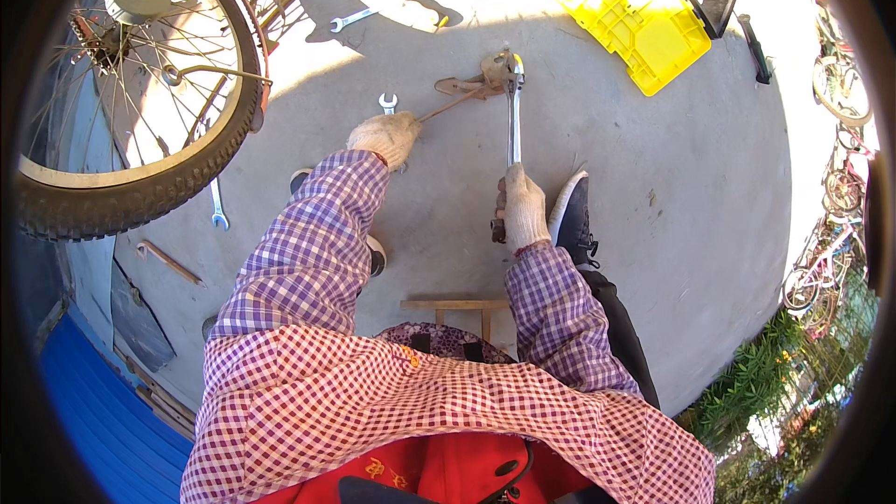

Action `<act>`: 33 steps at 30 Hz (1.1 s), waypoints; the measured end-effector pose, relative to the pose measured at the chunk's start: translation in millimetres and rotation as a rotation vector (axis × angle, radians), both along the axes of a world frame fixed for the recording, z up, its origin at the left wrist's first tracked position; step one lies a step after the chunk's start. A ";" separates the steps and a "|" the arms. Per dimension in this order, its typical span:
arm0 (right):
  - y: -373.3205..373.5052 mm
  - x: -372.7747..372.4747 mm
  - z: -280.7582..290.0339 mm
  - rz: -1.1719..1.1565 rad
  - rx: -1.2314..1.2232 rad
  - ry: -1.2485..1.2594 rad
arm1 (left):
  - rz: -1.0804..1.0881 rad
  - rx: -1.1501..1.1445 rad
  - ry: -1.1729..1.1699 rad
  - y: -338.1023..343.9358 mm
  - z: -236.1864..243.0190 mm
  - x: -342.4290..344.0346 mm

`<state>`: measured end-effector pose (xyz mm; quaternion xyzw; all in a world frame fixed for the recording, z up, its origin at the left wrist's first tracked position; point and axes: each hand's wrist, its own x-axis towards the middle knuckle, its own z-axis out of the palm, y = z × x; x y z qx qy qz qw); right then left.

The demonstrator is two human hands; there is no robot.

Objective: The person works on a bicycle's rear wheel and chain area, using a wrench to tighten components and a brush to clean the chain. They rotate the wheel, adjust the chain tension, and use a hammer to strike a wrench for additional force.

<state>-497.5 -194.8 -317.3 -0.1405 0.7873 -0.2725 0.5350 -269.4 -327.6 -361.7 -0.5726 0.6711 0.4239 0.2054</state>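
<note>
My left hand (385,138), in a whitish work glove, is closed on the end of a thin rusty rod (455,104). This rod reaches to a rusty metal part (460,86) low over the concrete floor. My right hand (525,210), gloved too, is wrapped round the handle of a long silver wrench (514,126). Its head meets the rusty part's far end, with a bit of yellow showing there; how they join is too small to tell. An open-end wrench (388,103) shows just beyond my left hand, partly hidden by it.
A bicycle wheel (247,103) stands at the left, with another wrench (217,205) near it. More wrenches, one a silver wrench (353,19), lie farther off. A yellow tool case (644,28) lies open at the far right. A wooden stool (448,304) is close to me.
</note>
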 end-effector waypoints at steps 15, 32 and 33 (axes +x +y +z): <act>-40.8 -3.0 94.8 -0.003 -0.650 0.134 | -0.111 -0.009 0.056 0.1 -8.4 0.1; -12.3 -47.3 55.5 -0.460 -0.088 -0.560 | 0.065 0.039 0.104 -11.9 11.2 -5.5; -9.4 -44.8 48.2 -0.487 -0.030 -0.557 | 0.056 0.027 0.112 -10.7 9.4 -5.5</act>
